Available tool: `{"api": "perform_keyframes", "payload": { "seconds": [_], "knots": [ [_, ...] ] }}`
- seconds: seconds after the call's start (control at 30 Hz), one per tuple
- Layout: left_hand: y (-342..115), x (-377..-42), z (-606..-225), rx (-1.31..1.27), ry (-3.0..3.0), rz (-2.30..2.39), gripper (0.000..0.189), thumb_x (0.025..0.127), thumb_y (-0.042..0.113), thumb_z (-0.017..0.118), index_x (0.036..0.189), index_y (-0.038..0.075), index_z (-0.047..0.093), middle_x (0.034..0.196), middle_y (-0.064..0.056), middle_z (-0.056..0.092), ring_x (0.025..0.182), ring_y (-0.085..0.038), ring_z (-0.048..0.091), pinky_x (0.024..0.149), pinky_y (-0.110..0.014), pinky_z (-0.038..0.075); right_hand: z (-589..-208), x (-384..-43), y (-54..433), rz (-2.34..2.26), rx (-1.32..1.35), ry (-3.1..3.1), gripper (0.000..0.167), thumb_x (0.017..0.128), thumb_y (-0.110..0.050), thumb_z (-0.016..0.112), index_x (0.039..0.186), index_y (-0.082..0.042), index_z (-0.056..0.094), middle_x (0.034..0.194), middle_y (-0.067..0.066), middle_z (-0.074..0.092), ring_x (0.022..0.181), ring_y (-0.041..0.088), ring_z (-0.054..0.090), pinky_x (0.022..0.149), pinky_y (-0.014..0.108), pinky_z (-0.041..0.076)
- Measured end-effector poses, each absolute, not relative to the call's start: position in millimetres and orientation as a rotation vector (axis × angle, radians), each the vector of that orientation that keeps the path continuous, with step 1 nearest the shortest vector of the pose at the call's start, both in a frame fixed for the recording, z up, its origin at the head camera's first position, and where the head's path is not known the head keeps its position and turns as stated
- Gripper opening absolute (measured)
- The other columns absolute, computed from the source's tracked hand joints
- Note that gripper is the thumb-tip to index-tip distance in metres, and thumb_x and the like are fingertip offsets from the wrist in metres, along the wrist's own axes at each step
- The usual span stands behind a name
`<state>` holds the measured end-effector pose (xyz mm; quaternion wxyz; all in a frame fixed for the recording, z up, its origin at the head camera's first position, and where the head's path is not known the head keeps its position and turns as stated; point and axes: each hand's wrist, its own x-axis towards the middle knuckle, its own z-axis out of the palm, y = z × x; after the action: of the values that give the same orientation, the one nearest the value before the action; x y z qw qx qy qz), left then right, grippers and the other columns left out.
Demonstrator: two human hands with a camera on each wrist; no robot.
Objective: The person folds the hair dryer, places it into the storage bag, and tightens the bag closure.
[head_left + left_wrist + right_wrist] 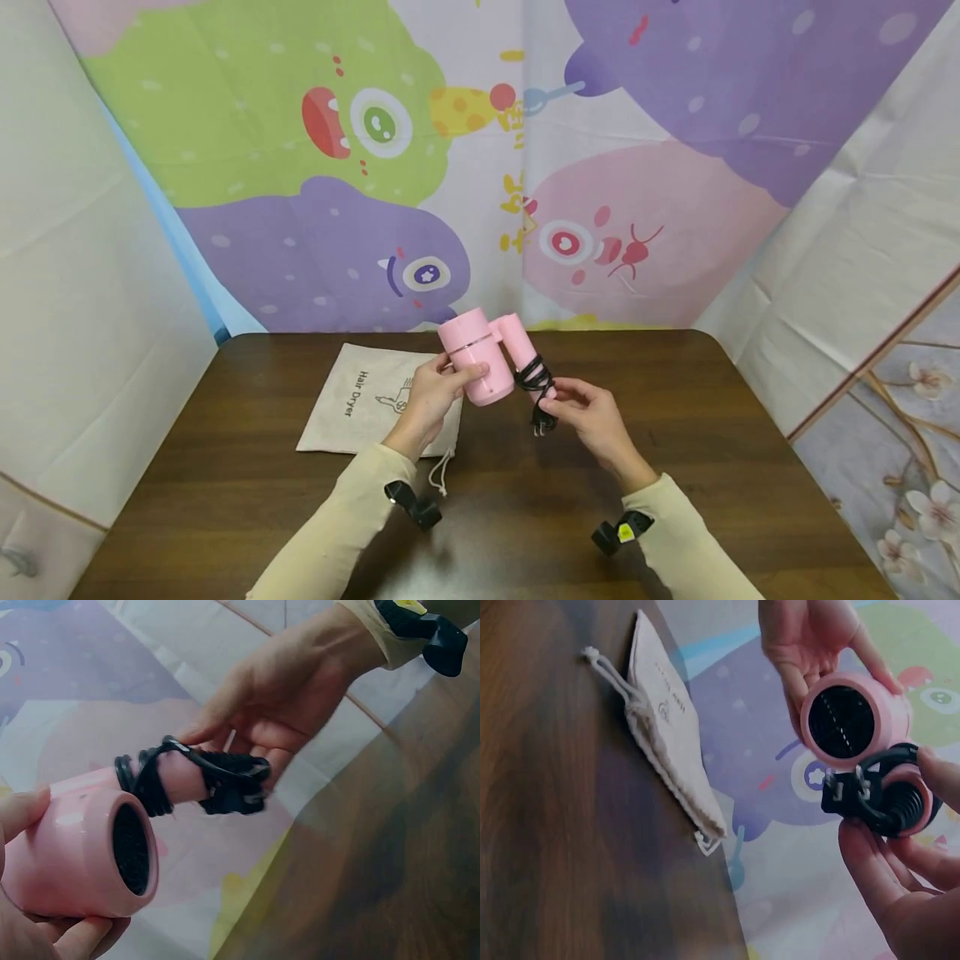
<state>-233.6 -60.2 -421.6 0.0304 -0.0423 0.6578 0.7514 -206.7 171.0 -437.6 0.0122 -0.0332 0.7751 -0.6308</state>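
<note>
A pink hair dryer (480, 346) is held up over the table by both hands. My left hand (430, 398) grips its round barrel, thumb across the near side. At the end of the handle (517, 340), my right hand (597, 423) pinches with thumb and fingers. A black cord (141, 784) is wound several turns around that handle. Its plug (842, 792) hangs at the handle's end, prongs showing in the right wrist view. The dark grille (841, 722) at the barrel's back end faces the right wrist camera.
A cream drawstring bag (345, 387) printed "Hair Dryer" lies flat on the brown wooden table (675, 400), left of the hands. Its white string (442, 473) trails toward the near side. Behind the table hangs a cartoon-printed cloth (480, 158); pale cloths (82, 233) flank it.
</note>
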Motion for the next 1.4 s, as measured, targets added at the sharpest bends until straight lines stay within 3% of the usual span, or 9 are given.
{"api": "perform_keyframes", "payload": {
  "seconds": [0.23,0.47,0.57,1.07,1.2,1.4],
  "knots": [
    [-55,-231,-434,-0.138,1.931,2.392,0.051,0.086,0.014,0.071,0.129,-0.007,0.053,0.119,-0.020,0.065,0.091,-0.008,0.063,0.078,-0.022,0.053,-436,-206,166,-2.009,-0.007,2.372,0.045,0.085,-0.009,0.073,0.125,0.008,0.059,0.104,0.014,0.066,0.082,0.006,0.062,0.072,0.020,0.050],
    [-58,-232,-431,-0.147,2.026,2.311,0.047,0.083,0.015,0.074,0.123,-0.003,0.059,0.101,-0.008,0.068,0.080,-0.006,0.058,0.072,-0.021,0.048,-436,-210,173,-1.977,-0.050,2.279,0.048,0.086,-0.006,0.070,0.128,0.009,0.053,0.098,0.004,0.061,0.084,0.008,0.061,0.075,0.022,0.053],
    [-62,-232,-428,-0.134,2.055,2.263,0.049,0.082,0.015,0.074,0.125,-0.001,0.059,0.112,-0.015,0.068,0.087,-0.008,0.061,0.075,-0.022,0.050,-434,-213,178,-1.885,-0.156,2.297,0.048,0.085,-0.007,0.071,0.126,0.009,0.053,0.097,0.004,0.060,0.082,0.009,0.061,0.075,0.027,0.055],
    [-64,-232,-430,-0.074,2.077,2.186,0.050,0.081,0.015,0.076,0.125,-0.001,0.059,0.119,-0.021,0.067,0.100,-0.017,0.066,0.090,-0.035,0.054,-435,-215,178,-1.865,-0.220,2.308,0.049,0.091,-0.012,0.067,0.133,0.008,0.051,0.122,0.028,0.060,0.085,0.006,0.065,0.076,0.028,0.057],
    [-64,-231,-431,-0.058,2.098,2.173,0.050,0.080,0.015,0.077,0.124,-0.001,0.059,0.119,-0.021,0.067,0.101,-0.018,0.066,0.090,-0.035,0.054,-432,-215,176,-1.877,-0.228,2.291,0.049,0.090,-0.011,0.067,0.132,0.011,0.051,0.116,0.025,0.064,0.081,0.004,0.065,0.071,0.024,0.057],
    [-63,-229,-430,-0.056,2.099,2.189,0.053,0.079,0.015,0.077,0.127,0.001,0.058,0.119,-0.019,0.068,0.099,-0.016,0.066,0.083,-0.029,0.053,-427,-217,178,-1.834,-0.239,2.299,0.045,0.091,-0.011,0.066,0.128,0.012,0.054,0.111,0.022,0.067,0.079,0.006,0.067,0.074,0.030,0.058]
  ]
}}
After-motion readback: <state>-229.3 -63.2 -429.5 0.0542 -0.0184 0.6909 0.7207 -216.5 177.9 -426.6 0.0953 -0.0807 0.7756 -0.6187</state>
